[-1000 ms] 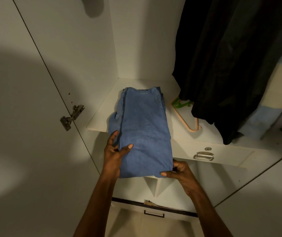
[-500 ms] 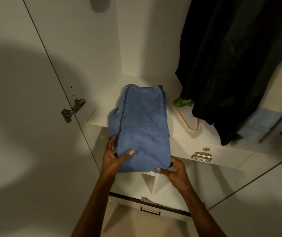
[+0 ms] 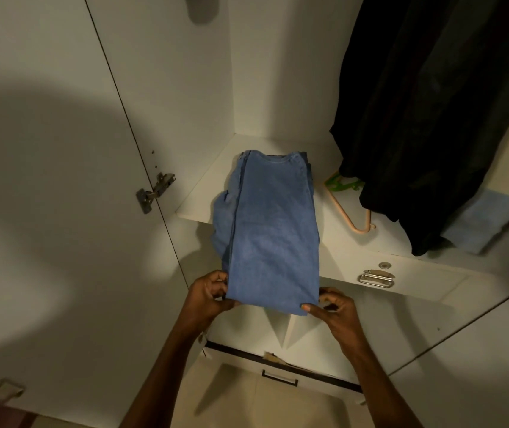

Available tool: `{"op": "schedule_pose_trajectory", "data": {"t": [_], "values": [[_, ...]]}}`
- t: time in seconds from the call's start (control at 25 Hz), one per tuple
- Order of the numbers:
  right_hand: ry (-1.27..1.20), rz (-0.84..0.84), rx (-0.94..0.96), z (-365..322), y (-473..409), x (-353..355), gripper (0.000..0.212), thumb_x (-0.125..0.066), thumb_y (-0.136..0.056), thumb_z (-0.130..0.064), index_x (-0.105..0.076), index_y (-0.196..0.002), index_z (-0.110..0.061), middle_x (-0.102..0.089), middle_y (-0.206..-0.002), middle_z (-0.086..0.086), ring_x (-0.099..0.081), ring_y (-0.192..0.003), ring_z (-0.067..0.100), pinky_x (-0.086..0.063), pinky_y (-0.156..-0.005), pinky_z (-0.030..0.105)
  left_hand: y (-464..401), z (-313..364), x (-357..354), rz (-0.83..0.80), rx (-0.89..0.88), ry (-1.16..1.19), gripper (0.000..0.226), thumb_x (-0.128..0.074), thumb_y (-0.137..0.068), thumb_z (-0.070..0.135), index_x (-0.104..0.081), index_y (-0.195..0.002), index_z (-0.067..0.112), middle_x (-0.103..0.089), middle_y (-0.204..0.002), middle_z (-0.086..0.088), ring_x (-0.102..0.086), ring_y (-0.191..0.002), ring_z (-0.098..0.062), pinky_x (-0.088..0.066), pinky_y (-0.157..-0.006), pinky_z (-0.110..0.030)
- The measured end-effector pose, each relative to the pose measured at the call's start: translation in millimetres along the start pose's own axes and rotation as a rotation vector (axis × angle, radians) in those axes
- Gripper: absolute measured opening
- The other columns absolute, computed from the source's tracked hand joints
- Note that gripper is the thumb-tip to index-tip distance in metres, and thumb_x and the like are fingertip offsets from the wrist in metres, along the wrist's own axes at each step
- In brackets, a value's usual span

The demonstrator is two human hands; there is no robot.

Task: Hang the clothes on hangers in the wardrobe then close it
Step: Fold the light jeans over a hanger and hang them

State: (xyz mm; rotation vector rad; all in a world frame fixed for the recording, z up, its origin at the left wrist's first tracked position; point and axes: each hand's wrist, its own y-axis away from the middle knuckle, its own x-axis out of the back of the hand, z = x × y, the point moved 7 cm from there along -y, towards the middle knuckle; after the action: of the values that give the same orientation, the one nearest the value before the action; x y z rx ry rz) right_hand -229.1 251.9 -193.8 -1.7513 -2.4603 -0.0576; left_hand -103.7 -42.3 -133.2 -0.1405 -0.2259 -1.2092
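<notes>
A folded blue garment (image 3: 273,233) lies lengthwise on the white wardrobe shelf (image 3: 203,193), its near end hanging over the shelf's front edge. My left hand (image 3: 208,296) grips the near left corner of the garment. My right hand (image 3: 332,307) pinches the near right corner with the thumb on top. A peach hanger (image 3: 350,219) with a green hanger (image 3: 339,183) beside it lies on the shelf right of the garment, partly under hanging dark clothes (image 3: 426,118).
The open left wardrobe door (image 3: 46,180) with a metal hinge (image 3: 154,193) stands at the left. A drawer front with a metal handle (image 3: 376,278) sits under the shelf at the right. A lower drawer (image 3: 279,376) stands slightly open below my hands.
My left hand slid from the garment's left side down to its near corner. The near end of the garment has come further toward me over the shelf edge.
</notes>
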Motion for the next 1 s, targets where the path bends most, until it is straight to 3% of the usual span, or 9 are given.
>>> {"op": "schedule_pose_trajectory", "data": {"t": [0.24, 0.4, 0.48, 0.56, 0.68, 0.72, 0.8, 0.88, 1.0], "values": [[-0.408, 0.001, -0.347, 12.2, 3.7, -36.1, 0.099, -0.09, -0.051, -0.068, -0.065, -0.129, -0.012, -0.073, -0.122, 0.011, -0.069, -0.113, 0.032, -0.056, -0.089, 0.042, 11.3, 11.8, -5.6, -0.068, -0.042, 0.089, 0.101, -0.084, -0.078, -0.001, -0.026, -0.156, 0.028, -0.077, -0.101, -0.01, -0.074, -0.098, -0.025, -0.059, -0.093, -0.045], [-0.475, 0.047, -0.317, -3.4, 6.5, -42.8, 0.105, -0.1, -0.046, -0.05, -0.061, -0.133, -0.004, -0.07, -0.125, 0.019, -0.068, -0.112, 0.041, -0.059, -0.084, 0.045, 20.3, 10.8, -5.7, -0.212, -0.218, -0.187, 0.123, -0.09, -0.074, 0.01, -0.008, -0.162, 0.034, -0.049, -0.153, 0.011, -0.049, -0.138, -0.006, -0.045, -0.111, -0.027], [-0.447, 0.138, -0.262, -16.3, 9.9, -31.9, 0.098, -0.099, -0.054, -0.032, -0.055, -0.14, -0.016, -0.073, -0.121, 0.014, -0.073, -0.104, 0.036, -0.06, -0.08, 0.046, 22.2, 12.4, -9.5, -0.185, -0.37, -0.516, 0.113, -0.09, -0.075, 0.022, -0.018, -0.161, 0.04, -0.039, -0.158, 0.008, -0.041, -0.143, -0.011, -0.039, -0.117, -0.034], [-0.346, 0.178, -0.163, -32.7, 11.8, -24.9, 0.078, -0.084, -0.078, -0.01, -0.049, -0.144, -0.032, -0.078, -0.109, 0.004, -0.075, -0.096, 0.03, -0.061, -0.079, 0.046, 20.7, 20.7, -9.4, -0.159, -0.405, -0.585, 0.079, -0.084, -0.082, 0.037, -0.044, -0.15, 0.036, -0.056, -0.144, -0.002, -0.054, -0.131, -0.02, -0.046, -0.112, -0.042], [-0.184, 0.129, -0.027, -55.6, 17.6, -24.3, 0.055, -0.066, -0.093, 0.002, -0.059, -0.14, -0.027, -0.077, -0.111, 0.003, -0.074, -0.097, 0.034, -0.062, -0.076, 0.042, 10.5, 41.9, 12.5, 0.198, -0.495, -0.475, 0.035, -0.061, -0.098, 0.052, -0.063, -0.108, 0.019, -0.075, -0.087, -0.012, -0.068, -0.081, -0.016, -0.062, -0.07, -0.043], [-0.18, 0.109, -0.003, -61.6, 17.5, -23.9, 0.043, -0.064, -0.095, 0.001, -0.067, -0.131, -0.022, -0.077, -0.113, 0.005, -0.073, -0.1, 0.038, -0.062, -0.074, 0.039, 11.4, 49.8, 12.7, 0.138, -0.532, -0.348, 0.026, -0.059, -0.101, 0.043, -0.063, -0.106, 0.018, -0.074, -0.082, -0.012, -0.066, -0.078, -0.015, -0.061, -0.063, -0.038], [-0.269, 0.089, -0.018, -78.9, 16.0, -21.3, 0.017, -0.077, -0.089, -0.024, -0.08, -0.105, -0.019, -0.078, -0.105, 0.007, -0.073, -0.098, 0.04, -0.062, -0.071, 0.032, 8.0, 64.9, 23.0, 0.218, -0.595, -0.262, 0.024, -0.075, -0.087, 0.023, -0.07, -0.11, 0.019, -0.074, -0.096, -0.005, -0.066, -0.086, -0.012, -0.059, -0.075, -0.031], [-0.342, 0.01, -0.028, -103.7, 8.9, -22.9, 0.043, -0.088, -0.067, -0.054, -0.084, -0.092, -0.019, -0.079, -0.1, 0.007, -0.076, -0.09, 0.027, -0.061, -0.073, 0.029, 4.3, 75.2, 37.3, 0.289, -0.543, -0.034, 0.036, -0.082, -0.077, 0.016, -0.072, -0.111, 0.018, -0.072, -0.109, -0.002, -0.068, -0.1, -0.019, -0.055, -0.091, -0.031], [-0.474, -0.069, 0.018, -133.3, -8.0, -19.5, 0.024, -0.058, -0.098, -0.018, -0.08, -0.104, -0.008, -0.074, -0.111, 0.017, -0.075, -0.096, 0.023, -0.061, -0.081, 0.033, -10.0, 95.9, 40.7, 0.243, -0.543, 0.112, 0.035, -0.081, -0.079, 0.007, -0.072, -0.111, 0.015, -0.073, -0.11, -0.004, -0.069, -0.106, -0.027, -0.055, -0.095, -0.04]]}}
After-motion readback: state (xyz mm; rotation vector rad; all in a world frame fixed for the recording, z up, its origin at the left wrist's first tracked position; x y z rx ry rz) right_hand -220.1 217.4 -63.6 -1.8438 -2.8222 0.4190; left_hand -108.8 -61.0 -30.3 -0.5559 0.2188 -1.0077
